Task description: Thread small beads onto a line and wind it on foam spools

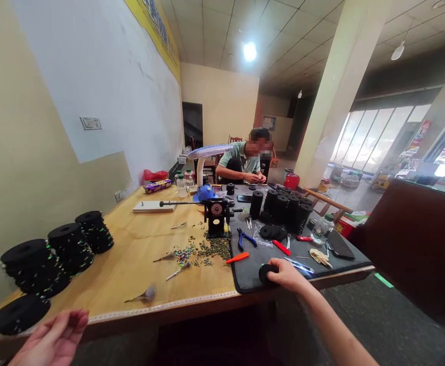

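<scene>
Black foam spool disc (265, 275) stands on its edge at the front of the dark mat, gripped between the thumb and fingers of my right hand (288, 274). At the table's front left edge, my left hand (57, 338) is closed with its fingertips pinched together; whatever they may hold is too small to see. Just beyond it lies a black disc (20, 314) with small bits around its rim. Behind that are several stacks of black discs (70, 246) dotted with green and white bits. An orange-handled tool (237, 257) and blue-handled pliers (246, 239) lie left of my right hand.
A black hand-cranked winder (217, 218) stands mid-table behind loose small metal pieces (215, 248) and colored beads (184, 255). A blue-based lamp (204, 193) is behind it. Black disc stacks (282, 207) and a glass jar (323, 227) sit right. Across the table sits a person (241, 162).
</scene>
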`<state>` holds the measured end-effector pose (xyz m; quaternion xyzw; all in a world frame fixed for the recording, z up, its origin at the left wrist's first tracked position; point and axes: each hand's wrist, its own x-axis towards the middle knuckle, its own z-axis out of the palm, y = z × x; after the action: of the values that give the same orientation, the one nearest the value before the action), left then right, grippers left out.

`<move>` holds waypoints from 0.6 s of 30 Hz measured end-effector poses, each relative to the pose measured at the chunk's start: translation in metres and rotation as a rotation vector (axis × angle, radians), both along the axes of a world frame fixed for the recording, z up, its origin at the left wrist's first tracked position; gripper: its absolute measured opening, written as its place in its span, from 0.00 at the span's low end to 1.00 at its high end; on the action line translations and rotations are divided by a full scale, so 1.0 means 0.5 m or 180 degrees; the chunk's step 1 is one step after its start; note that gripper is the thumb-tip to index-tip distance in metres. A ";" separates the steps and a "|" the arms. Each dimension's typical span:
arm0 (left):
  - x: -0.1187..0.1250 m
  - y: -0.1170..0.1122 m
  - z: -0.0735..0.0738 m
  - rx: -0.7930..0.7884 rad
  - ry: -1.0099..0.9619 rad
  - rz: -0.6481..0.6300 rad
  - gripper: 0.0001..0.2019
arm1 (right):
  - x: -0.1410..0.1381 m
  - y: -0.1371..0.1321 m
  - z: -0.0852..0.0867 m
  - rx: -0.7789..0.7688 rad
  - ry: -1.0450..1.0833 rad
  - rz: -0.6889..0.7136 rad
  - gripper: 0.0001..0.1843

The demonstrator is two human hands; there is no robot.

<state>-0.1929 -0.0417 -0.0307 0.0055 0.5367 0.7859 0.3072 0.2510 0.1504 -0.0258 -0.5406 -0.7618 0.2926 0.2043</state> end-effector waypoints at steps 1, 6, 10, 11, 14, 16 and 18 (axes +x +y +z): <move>-0.005 -0.003 -0.003 0.0030 -0.0141 0.0043 0.18 | 0.001 0.015 0.000 0.0022 -0.0077 -0.0037 0.06; 0.027 -0.010 0.003 0.0071 -0.0436 -0.0151 0.16 | 0.001 0.055 0.003 0.0302 -0.0490 -0.0258 0.11; 0.118 -0.018 0.009 -0.0024 0.0074 -0.0589 0.05 | -0.036 0.005 0.037 0.0721 -0.0605 -0.0301 0.17; 0.149 -0.020 0.011 -0.0021 0.0367 -0.0820 0.03 | -0.056 -0.023 0.050 0.0873 -0.0555 -0.0247 0.16; 0.245 -0.022 0.020 0.0087 0.1457 -0.1453 0.11 | -0.137 -0.133 0.081 0.1075 0.0343 0.0505 0.13; 0.297 -0.020 0.027 0.0298 0.1933 -0.1589 0.13 | -0.196 -0.203 0.085 0.0573 0.1118 0.1071 0.16; 0.327 -0.017 0.032 0.0444 0.2191 -0.1640 0.12 | -0.245 -0.250 0.070 -0.0214 0.1800 0.1567 0.20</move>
<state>-0.0292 -0.0504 -0.0149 0.4216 0.5346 0.6703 0.2953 0.1283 0.0256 0.0091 -0.2456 -0.7724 0.4956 0.3123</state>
